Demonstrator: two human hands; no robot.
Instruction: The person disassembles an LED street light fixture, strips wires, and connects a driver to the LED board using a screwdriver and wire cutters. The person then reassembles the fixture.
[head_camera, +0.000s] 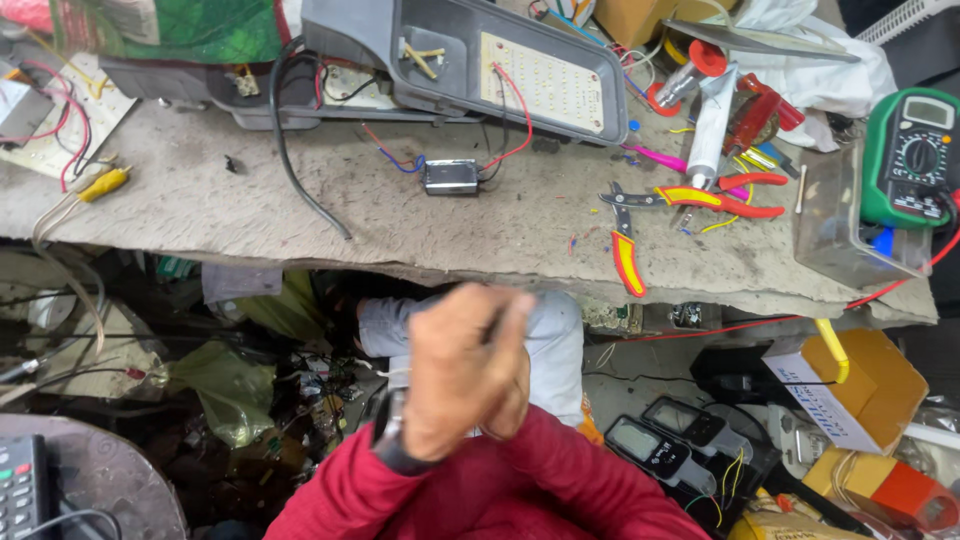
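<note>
A thin dark tool (493, 322) (blurry) pokes from the left hand (455, 375), whose fingers curl tight around it.

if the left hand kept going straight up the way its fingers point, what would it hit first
Probably the front edge of the workbench. The left hand is blurred and held low over the lap, fingers toward the bench. Further along sits the small black driver box, though depth is unclear.

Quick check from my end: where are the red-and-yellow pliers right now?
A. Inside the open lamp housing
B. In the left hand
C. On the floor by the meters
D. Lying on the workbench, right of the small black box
D: the pliers lie on the workbench, to the right of the small black box, untouched by either hand.
</note>
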